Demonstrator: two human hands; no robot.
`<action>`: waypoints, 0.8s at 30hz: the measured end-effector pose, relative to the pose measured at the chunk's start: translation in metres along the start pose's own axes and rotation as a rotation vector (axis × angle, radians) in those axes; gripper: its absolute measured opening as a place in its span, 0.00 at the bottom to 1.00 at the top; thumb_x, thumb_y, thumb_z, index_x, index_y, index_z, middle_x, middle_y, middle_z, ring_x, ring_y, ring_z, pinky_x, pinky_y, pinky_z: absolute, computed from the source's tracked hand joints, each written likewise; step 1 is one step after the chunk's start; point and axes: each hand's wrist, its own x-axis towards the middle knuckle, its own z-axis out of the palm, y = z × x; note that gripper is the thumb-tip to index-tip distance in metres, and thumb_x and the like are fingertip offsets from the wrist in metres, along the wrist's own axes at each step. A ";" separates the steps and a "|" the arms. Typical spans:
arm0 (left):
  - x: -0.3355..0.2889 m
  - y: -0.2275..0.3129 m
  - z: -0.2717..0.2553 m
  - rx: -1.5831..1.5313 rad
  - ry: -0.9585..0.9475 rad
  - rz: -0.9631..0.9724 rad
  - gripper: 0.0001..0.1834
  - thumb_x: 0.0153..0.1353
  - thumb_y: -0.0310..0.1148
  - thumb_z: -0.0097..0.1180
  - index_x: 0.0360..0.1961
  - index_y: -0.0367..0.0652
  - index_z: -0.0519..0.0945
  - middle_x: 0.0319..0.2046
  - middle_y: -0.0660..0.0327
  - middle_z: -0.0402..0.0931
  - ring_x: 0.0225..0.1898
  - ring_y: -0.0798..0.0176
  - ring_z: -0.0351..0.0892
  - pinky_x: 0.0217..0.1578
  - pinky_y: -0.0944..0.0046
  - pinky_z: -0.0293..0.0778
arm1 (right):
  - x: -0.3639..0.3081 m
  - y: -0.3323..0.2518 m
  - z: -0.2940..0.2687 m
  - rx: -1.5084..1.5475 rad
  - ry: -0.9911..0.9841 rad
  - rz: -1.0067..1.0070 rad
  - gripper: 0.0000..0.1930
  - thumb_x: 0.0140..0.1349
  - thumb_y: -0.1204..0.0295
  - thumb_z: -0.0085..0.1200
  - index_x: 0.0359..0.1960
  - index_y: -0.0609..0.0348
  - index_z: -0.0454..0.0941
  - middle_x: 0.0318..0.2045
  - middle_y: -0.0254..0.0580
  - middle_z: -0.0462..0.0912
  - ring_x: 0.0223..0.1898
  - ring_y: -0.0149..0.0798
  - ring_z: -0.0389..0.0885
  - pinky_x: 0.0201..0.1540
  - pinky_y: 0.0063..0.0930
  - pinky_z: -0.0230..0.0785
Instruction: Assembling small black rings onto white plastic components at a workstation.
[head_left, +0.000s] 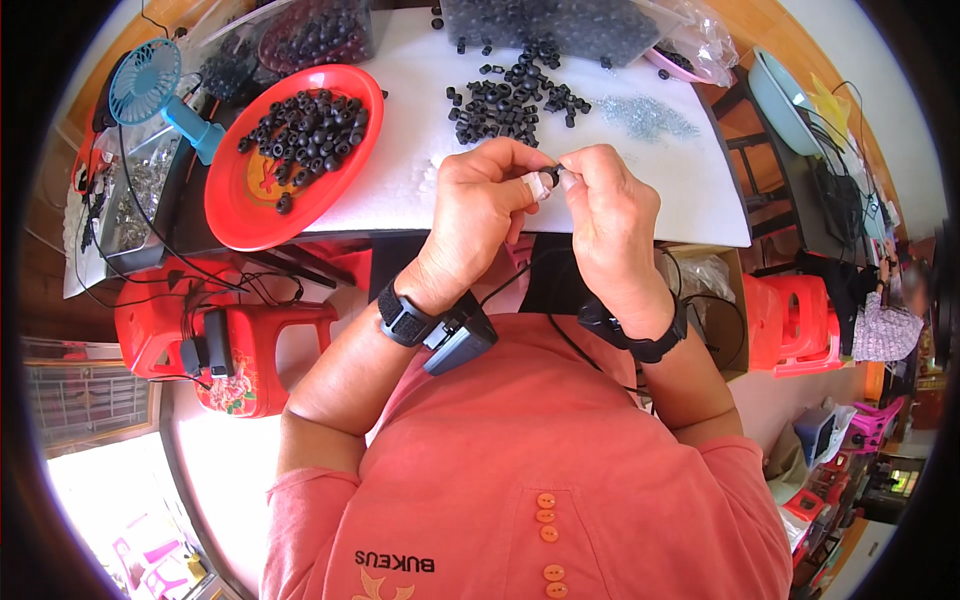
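My left hand (478, 200) and my right hand (612, 205) meet above the near edge of the white work surface (400, 120). Between their fingertips is a small black part (553, 174), partly covered by the fingers. Both hands are closed on it in a pinch. White tape wraps a digit of my left hand. Beyond the hands lies a pile of small black cylindrical parts (497, 112). To its right small clear pieces (645, 117) are scattered. At the left, a red plate (225, 205) holds many rounded black parts (318, 135).
Clear bins of black parts (315, 40) (560, 30) stand at the back. A blue fan (150, 85) is left of the plate. Red stools (255, 360) (795, 320) flank me. Cables (240, 285) hang at the left. A light-blue basin (785, 100) sits far right.
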 end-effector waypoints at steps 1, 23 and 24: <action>0.000 0.000 0.000 0.001 -0.002 0.001 0.05 0.60 0.20 0.60 0.38 0.32 0.81 0.23 0.62 0.77 0.17 0.77 0.67 0.13 0.75 0.61 | -0.001 0.000 0.002 0.002 0.016 0.025 0.10 0.51 0.84 0.56 0.34 0.60 0.72 0.29 0.47 0.79 0.28 0.52 0.80 0.28 0.42 0.70; -0.002 -0.003 0.003 -0.012 0.058 0.044 0.04 0.58 0.20 0.60 0.35 0.35 0.82 0.25 0.66 0.78 0.25 0.76 0.70 0.26 0.74 0.68 | -0.003 -0.006 0.008 -0.189 0.030 -0.151 0.10 0.50 0.87 0.48 0.35 0.67 0.72 0.27 0.51 0.74 0.26 0.55 0.75 0.29 0.46 0.68; -0.003 -0.003 0.003 -0.019 0.065 0.042 0.04 0.59 0.20 0.60 0.36 0.35 0.82 0.25 0.66 0.78 0.25 0.76 0.70 0.26 0.73 0.68 | -0.003 -0.006 0.008 -0.190 0.033 -0.152 0.10 0.50 0.87 0.48 0.35 0.67 0.72 0.27 0.51 0.74 0.26 0.55 0.75 0.29 0.46 0.68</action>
